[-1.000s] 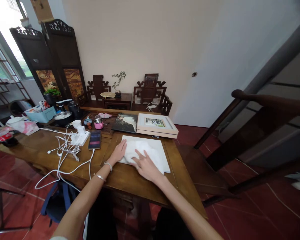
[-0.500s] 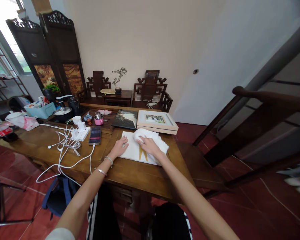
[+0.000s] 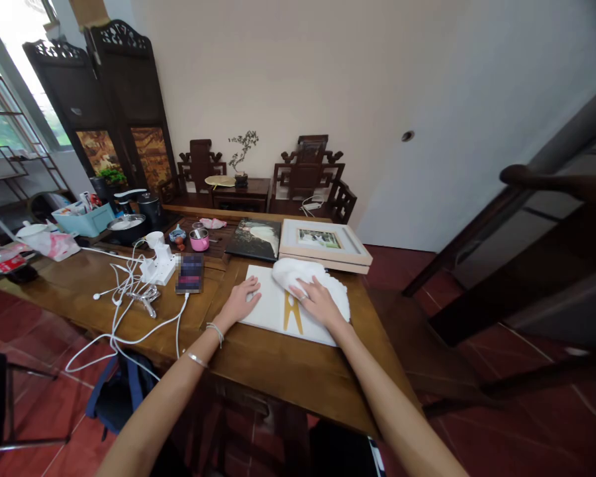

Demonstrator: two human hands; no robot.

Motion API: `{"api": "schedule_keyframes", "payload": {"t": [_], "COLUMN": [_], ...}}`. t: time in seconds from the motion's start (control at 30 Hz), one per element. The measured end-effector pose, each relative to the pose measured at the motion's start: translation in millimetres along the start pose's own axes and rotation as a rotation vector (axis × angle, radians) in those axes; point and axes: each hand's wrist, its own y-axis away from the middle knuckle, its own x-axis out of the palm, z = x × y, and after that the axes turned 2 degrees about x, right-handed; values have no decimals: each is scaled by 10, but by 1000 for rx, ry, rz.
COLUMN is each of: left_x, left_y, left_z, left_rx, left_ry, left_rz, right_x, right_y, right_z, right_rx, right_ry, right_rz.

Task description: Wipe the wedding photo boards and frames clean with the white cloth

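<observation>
Cloth covers the far right part of the board, so that corner of the board is hidden. Yellow shape on the board: two legs visible, top runs up to the cloth and right hand; can't tell how much is covered. Right wrist also blocks part of the board's near right edge. Phone screen unreadable, partly pixelated. Backpack half hidden under the tabletop. Chair on the right cut off by the frame edge, dark, detail poor.

Left hand: palm down, fingers loosely spread, resting on the board's left side, holding nothing. Right hand: palm down on the cloth, fingers apart and a bit bent, pointing at the bunched part. Can't tell if it pinches the fabric or just presses; fingertips aren't clear. Board sits at the near side of the tabletop, below the picture frame.
</observation>
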Motion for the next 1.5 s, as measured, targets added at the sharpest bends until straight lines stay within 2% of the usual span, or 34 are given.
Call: {"api": "schedule_keyframes", "payload": {"t": [0.17,0.63,0.93,1.17,1.37,1.5], "left_x": [4,104,53,55,33,18], "left_y": [10,20,6,30,37,51], "left_z": [-37,-47,-103,-109,-114,-142], "left_rx": [-4,40,28,30,28,14], "left_ry": [4,7,-53,-28,5,2], "left_rz": [-11,-45,46,21,10,-7], "right_x": [76,29,51,-5,-49,-31], "right_y": [-63,23,40,212,223,232], "right_z": [-23,-74,-102,-89,-100,-116], "right_rx": [-80,-237,-282,-295,-266,-287], "right_ry": [-4,27,95,88,55,38], "right_rz": [-25,-88,-131,-134,-103,-174]}}
